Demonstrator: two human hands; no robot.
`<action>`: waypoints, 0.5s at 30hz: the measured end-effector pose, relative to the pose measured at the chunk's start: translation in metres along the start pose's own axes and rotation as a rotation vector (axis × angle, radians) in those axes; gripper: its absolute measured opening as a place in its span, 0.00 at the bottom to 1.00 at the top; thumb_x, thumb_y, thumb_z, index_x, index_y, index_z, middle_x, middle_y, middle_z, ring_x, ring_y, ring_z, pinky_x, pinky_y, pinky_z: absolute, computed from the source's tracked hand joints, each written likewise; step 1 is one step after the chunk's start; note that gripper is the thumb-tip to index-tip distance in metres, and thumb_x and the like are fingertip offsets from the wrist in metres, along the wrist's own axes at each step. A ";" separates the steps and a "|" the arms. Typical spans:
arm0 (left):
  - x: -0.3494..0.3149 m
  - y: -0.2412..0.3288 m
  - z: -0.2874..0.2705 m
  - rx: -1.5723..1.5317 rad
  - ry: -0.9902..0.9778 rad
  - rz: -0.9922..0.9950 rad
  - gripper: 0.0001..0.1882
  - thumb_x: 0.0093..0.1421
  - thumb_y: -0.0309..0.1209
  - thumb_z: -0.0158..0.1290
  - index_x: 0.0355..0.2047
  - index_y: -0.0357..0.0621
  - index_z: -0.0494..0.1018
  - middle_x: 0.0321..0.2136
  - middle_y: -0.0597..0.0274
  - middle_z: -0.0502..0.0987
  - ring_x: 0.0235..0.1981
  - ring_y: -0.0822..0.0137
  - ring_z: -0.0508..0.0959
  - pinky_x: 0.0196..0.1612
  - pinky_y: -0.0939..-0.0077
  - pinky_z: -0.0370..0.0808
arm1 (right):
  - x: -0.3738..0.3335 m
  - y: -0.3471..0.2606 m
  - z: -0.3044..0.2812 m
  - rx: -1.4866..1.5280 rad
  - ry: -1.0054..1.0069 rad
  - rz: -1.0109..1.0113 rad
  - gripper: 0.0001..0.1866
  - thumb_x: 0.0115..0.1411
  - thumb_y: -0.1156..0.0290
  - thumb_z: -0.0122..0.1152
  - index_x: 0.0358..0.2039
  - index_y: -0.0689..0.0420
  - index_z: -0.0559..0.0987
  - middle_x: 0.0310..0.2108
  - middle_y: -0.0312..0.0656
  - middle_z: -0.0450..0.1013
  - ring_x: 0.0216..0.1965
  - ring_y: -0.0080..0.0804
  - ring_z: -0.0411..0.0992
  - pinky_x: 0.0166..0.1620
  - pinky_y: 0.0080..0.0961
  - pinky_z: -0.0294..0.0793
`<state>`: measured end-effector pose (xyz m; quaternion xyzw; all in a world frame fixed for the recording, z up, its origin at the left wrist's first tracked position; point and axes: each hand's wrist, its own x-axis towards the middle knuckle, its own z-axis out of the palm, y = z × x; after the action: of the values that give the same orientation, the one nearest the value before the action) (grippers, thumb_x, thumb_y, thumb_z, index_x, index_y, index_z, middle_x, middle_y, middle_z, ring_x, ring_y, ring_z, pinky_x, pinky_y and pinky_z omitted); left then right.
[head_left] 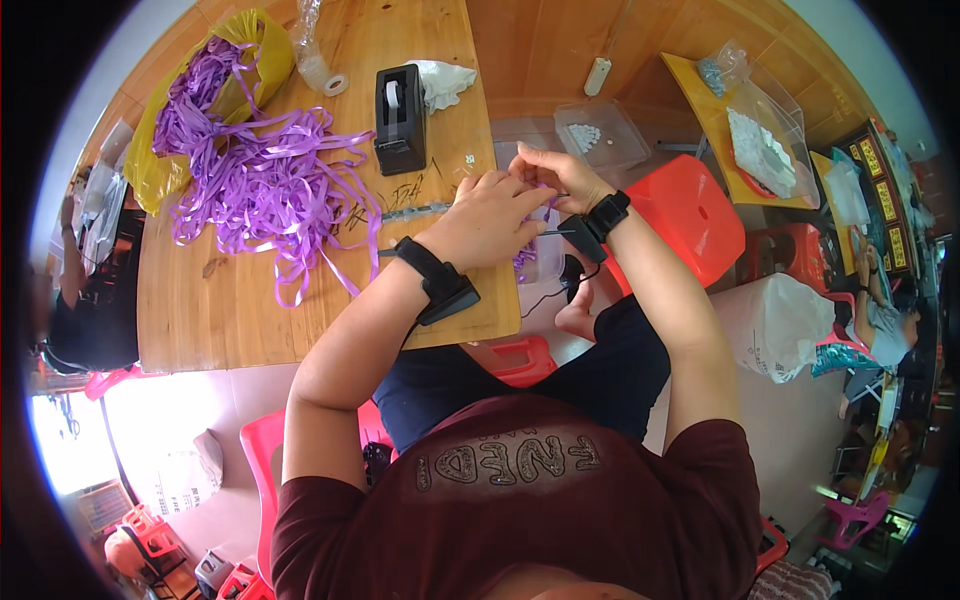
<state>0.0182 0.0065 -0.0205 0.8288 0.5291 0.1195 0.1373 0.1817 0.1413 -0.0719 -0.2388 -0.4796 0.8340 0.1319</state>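
Note:
My left hand (pixel 490 213) and my right hand (pixel 562 178) meet over the table's right edge. A short piece of purple ribbon (pixel 543 196) shows between them, pinched in the fingers; some fingertips are hidden. Left of my left hand, a tangled heap of purple ribbons (pixel 275 170) lies on the wooden table (pixel 260 335) and spills from a yellow plastic bag (pixel 272 55). A black tape dispenser (pixel 400 135) stands beyond my left forearm. Below my hands, a clear tub (pixel 548 258) holds purple pieces. Each wrist wears a black strap with a device.
A greyish strip (pixel 415 212) lies on the tabletop near my left wrist. A tape roll (pixel 335 85) and crumpled white plastic (pixel 443 84) are farther back. To the right stand a red stool (pixel 685 215), a clear bin with white pieces (pixel 625 140) and a white sack (pixel 785 325).

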 end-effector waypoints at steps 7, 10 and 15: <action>-0.010 -0.006 0.001 -0.065 0.125 0.037 0.24 0.64 0.41 0.52 0.59 0.51 0.71 0.54 0.52 0.71 0.59 0.49 0.66 0.64 0.52 0.60 | -0.014 0.028 -0.014 0.099 0.090 -0.136 0.20 0.68 0.61 0.51 0.50 0.64 0.76 0.48 0.43 0.76 0.49 0.29 0.74 0.53 0.22 0.71; -0.012 -0.006 -0.003 -0.044 0.105 0.020 0.24 0.64 0.41 0.52 0.59 0.51 0.71 0.54 0.52 0.71 0.59 0.49 0.66 0.64 0.52 0.61 | -0.013 0.048 -0.021 0.048 -0.008 -0.229 0.21 0.65 0.71 0.51 0.57 0.65 0.72 0.55 0.46 0.73 0.55 0.31 0.72 0.59 0.25 0.69; -0.014 -0.005 -0.006 -0.034 0.064 -0.006 0.24 0.64 0.42 0.52 0.59 0.50 0.71 0.55 0.52 0.70 0.59 0.49 0.66 0.63 0.53 0.61 | -0.015 0.069 -0.007 -0.227 0.084 -0.324 0.17 0.65 0.76 0.55 0.54 0.63 0.76 0.49 0.42 0.77 0.47 0.28 0.76 0.52 0.21 0.73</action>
<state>0.0061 -0.0034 -0.0170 0.8206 0.5334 0.1545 0.1347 0.1990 0.1052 -0.1302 -0.2064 -0.5968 0.7318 0.2563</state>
